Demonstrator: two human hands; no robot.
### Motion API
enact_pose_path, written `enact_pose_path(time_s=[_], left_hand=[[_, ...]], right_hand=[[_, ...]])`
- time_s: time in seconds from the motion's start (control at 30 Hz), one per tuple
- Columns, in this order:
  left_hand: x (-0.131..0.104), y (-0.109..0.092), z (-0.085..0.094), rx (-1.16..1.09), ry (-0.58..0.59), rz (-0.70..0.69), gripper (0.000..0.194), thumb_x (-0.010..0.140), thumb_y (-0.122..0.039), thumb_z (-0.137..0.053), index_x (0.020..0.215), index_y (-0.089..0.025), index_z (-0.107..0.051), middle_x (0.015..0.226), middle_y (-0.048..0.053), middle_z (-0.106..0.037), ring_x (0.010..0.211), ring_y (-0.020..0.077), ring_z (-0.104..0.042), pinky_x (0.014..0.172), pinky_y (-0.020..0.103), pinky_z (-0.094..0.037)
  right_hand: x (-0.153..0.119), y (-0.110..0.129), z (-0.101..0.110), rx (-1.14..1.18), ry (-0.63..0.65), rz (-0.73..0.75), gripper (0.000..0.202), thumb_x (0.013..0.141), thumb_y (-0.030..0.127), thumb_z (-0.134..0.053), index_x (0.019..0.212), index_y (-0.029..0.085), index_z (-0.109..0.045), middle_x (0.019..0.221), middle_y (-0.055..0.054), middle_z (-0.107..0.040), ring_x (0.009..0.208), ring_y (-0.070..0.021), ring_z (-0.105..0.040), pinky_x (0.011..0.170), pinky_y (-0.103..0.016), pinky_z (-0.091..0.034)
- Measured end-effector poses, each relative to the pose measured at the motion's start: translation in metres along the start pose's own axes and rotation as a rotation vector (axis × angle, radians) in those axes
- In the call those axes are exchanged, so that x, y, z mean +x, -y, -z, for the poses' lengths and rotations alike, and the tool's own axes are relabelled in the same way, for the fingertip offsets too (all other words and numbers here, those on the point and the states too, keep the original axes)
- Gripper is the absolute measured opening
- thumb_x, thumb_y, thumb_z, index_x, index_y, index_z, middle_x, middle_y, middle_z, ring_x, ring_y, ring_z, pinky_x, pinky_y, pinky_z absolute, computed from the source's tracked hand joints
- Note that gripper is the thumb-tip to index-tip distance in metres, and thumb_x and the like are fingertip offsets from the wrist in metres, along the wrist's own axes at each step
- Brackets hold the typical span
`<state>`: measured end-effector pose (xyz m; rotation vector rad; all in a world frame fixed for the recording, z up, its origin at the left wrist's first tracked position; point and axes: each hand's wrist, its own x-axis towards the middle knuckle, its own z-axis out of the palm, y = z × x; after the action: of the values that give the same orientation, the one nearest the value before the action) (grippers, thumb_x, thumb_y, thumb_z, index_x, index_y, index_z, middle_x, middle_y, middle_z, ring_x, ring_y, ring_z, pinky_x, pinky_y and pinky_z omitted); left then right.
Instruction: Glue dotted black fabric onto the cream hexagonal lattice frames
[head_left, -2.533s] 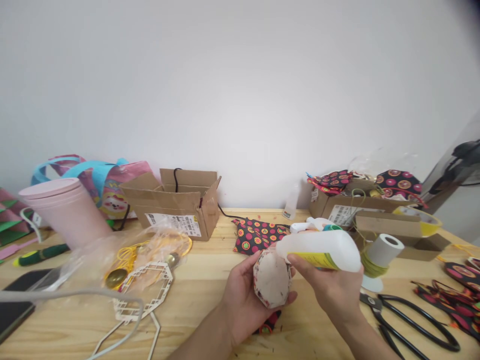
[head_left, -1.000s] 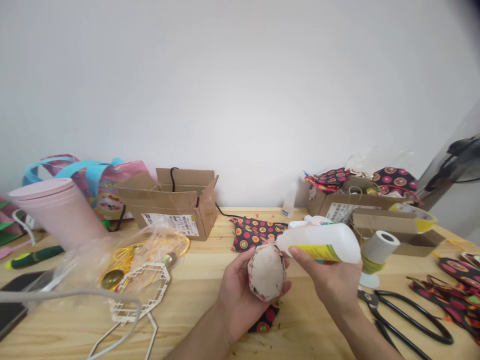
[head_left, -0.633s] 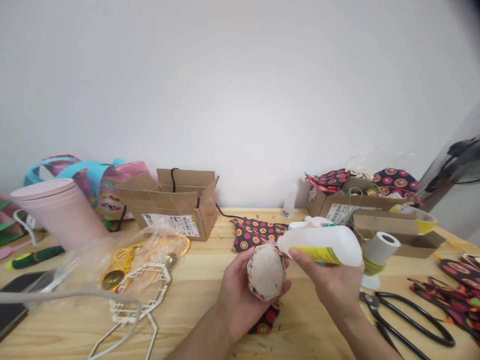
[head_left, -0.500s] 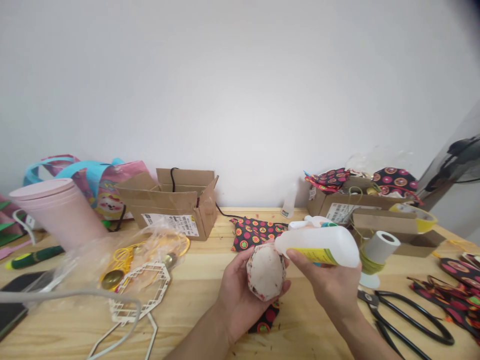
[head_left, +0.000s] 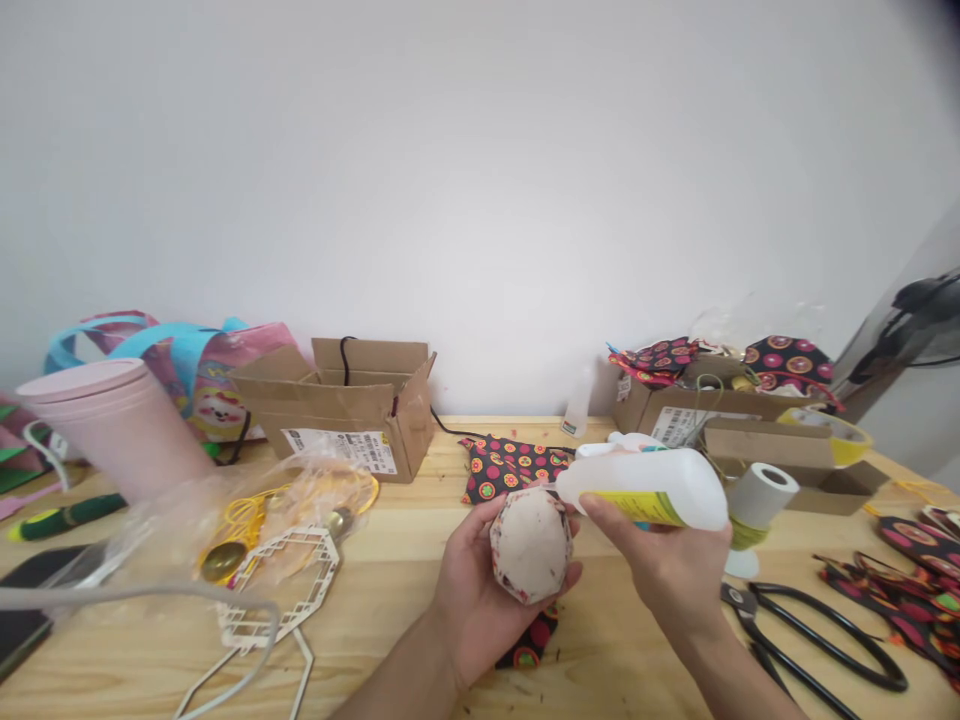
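A roundish, many-sided pale piece with patterned fabric round its edge lies in my left hand, fingers wrapped beneath and behind it. My right hand grips a white squeeze bottle with a yellow label, tipped on its side. The bottle's nozzle points left and meets or nearly meets the upper right edge of the pale piece; contact is too small to tell. Behind my hands lies a dark patterned fabric pouch. Another dark patterned piece rests on the table below my left hand.
Black-handled scissors, a white roll and fabric scraps are at right. Open cardboard boxes stand at the back. On the left are a pink tumbler, plastic wrapping, a white lattice frame and a cable.
My right hand and the bottle have shifted slightly right. The pale piece in my left hand has turned a little and its face shows more squarely.
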<state>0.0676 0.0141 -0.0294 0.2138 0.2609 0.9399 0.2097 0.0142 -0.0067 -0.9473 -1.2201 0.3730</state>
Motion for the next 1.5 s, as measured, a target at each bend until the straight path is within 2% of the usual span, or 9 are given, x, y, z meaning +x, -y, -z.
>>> enact_pose_path(time_s=[0.33,0.53,0.67,0.77,0.93,1.17,1.3,1.4,1.5], left_hand=[[-0.002,-0.001,-0.002,-0.012,-0.004,-0.005,0.027,0.079,-0.029,-0.044,0.097,-0.018,-0.062,0.091,0.009,-0.070,0.085,0.0227,-0.062,0.078,0.041,-0.041],[-0.002,-0.002,-0.002,0.002,-0.002,-0.004,0.027,0.079,-0.029,-0.044,0.094,-0.017,-0.063,0.089,0.009,-0.070,0.083,0.0223,-0.062,0.079,0.042,-0.041],[-0.002,-0.002,-0.001,0.008,0.005,-0.008,0.028,0.079,-0.030,-0.043,0.092,-0.016,-0.063,0.088,0.009,-0.070,0.082,0.0215,-0.062,0.079,0.042,-0.041],[0.000,-0.001,0.001,-0.003,-0.023,-0.002,0.028,0.079,-0.032,-0.045,0.093,-0.016,-0.063,0.089,0.008,-0.070,0.083,0.0217,-0.062,0.079,0.042,-0.041],[0.001,-0.001,0.003,-0.015,-0.072,0.037,0.035,0.076,-0.034,-0.049,0.106,-0.018,-0.057,0.097,0.008,-0.068,0.082,0.0215,-0.061,0.079,0.041,-0.041],[0.004,0.002,0.000,0.101,-0.117,0.039,0.030,0.076,-0.039,-0.049,0.090,-0.017,-0.064,0.084,0.005,-0.071,0.075,0.0197,-0.062,0.077,0.040,-0.043],[0.009,0.006,0.004,0.186,-0.184,0.045,0.029,0.075,-0.036,-0.051,0.088,-0.014,-0.064,0.075,0.005,-0.071,0.068,0.0175,-0.062,0.072,0.033,-0.044],[0.010,0.007,0.008,0.268,-0.253,0.006,0.026,0.074,-0.034,-0.054,0.086,-0.013,-0.065,0.070,0.004,-0.070,0.064,0.0156,-0.062,0.066,0.030,-0.045],[0.009,0.004,0.009,0.389,-0.311,-0.145,0.025,0.073,-0.033,-0.057,0.085,-0.013,-0.065,0.072,0.004,-0.070,0.063,0.0135,-0.061,0.062,0.025,-0.044]], right_hand=[[0.000,0.001,0.001,-0.009,0.038,0.072,0.024,0.058,0.021,-0.074,0.078,0.019,-0.062,0.072,-0.002,-0.070,0.063,-0.0204,-0.066,0.062,-0.031,-0.056],[-0.003,0.001,-0.001,0.097,-0.054,-0.024,0.035,0.053,0.019,-0.075,0.085,0.016,-0.060,0.075,-0.005,-0.069,0.064,-0.0219,-0.066,0.059,-0.032,-0.057],[-0.004,0.001,-0.001,0.174,-0.085,-0.052,0.033,0.054,0.017,-0.075,0.084,0.017,-0.061,0.078,-0.006,-0.071,0.067,-0.0226,-0.067,0.061,-0.032,-0.058],[-0.006,0.003,-0.004,0.223,-0.046,-0.069,0.033,0.055,0.016,-0.074,0.085,0.018,-0.061,0.076,-0.005,-0.071,0.068,-0.0236,-0.068,0.061,-0.033,-0.058],[-0.012,0.006,-0.010,0.257,0.081,-0.134,0.037,0.055,0.016,-0.073,0.089,0.019,-0.061,0.068,-0.004,-0.071,0.063,-0.0250,-0.068,0.056,-0.033,-0.058],[-0.007,0.005,-0.009,0.236,0.030,-0.184,0.032,0.055,0.019,-0.073,0.084,0.015,-0.062,0.074,-0.008,-0.072,0.066,-0.0244,-0.068,0.059,-0.033,-0.057],[-0.005,0.003,-0.007,0.260,0.020,-0.205,0.031,0.054,0.018,-0.075,0.082,0.015,-0.061,0.073,-0.009,-0.072,0.064,-0.0239,-0.068,0.059,-0.032,-0.057],[-0.005,0.003,-0.006,0.225,0.011,-0.214,0.030,0.055,0.020,-0.074,0.082,0.015,-0.061,0.072,-0.008,-0.072,0.063,-0.0221,-0.068,0.056,-0.030,-0.057],[-0.004,0.004,-0.006,0.183,-0.001,-0.224,0.029,0.056,0.023,-0.074,0.081,0.014,-0.063,0.070,-0.007,-0.072,0.062,-0.0220,-0.067,0.053,-0.029,-0.057]])
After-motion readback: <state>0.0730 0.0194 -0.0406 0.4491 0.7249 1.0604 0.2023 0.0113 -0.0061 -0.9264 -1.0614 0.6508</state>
